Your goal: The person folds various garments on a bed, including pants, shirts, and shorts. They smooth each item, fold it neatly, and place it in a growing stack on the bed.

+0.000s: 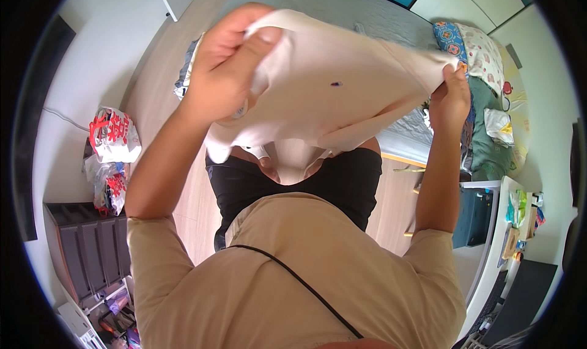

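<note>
A pale pink cloth garment (348,92), with a small dark mark near its middle, is stretched between my two hands above my lap. At its upper left, my left hand (234,60) pinches the edge between thumb and fingers. My right hand (451,90) grips the far right corner. Folds hang along the lower edge, and the lower left part droops over my thigh. What kind of garment it is, I cannot tell.
Beyond the cloth lies a bed with a grey sheet (390,16), with pillows (481,51) and a green cloth (490,133) on the right. Plastic bags (117,136) stand at left above a dark cabinet (91,248). A white desk (497,230) is at right.
</note>
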Demonstrator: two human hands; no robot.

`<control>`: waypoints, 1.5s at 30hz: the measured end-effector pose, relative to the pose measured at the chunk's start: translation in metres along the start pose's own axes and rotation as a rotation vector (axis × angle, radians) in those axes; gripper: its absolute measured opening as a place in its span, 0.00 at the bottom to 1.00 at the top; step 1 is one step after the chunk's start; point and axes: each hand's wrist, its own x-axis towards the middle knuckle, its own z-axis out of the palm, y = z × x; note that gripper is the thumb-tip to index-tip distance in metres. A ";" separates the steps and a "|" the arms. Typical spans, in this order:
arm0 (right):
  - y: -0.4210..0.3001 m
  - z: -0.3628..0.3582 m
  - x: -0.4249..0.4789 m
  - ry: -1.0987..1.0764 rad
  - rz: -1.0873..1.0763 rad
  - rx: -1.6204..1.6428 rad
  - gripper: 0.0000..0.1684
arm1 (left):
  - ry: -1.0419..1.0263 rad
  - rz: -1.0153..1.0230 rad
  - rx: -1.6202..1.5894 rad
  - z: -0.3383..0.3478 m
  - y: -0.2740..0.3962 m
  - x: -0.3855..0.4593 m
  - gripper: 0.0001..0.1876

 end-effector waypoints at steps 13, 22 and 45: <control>-0.015 0.101 -0.050 -0.894 0.086 -0.023 0.34 | -0.641 -0.154 0.185 0.040 0.018 0.043 0.11; -0.003 0.074 -0.041 -0.955 0.337 -0.268 0.22 | -0.632 -0.279 0.251 0.005 0.021 0.040 0.11; -0.066 0.074 -0.013 -0.692 0.157 0.675 0.29 | -0.543 -0.359 0.121 -0.025 0.009 0.066 0.10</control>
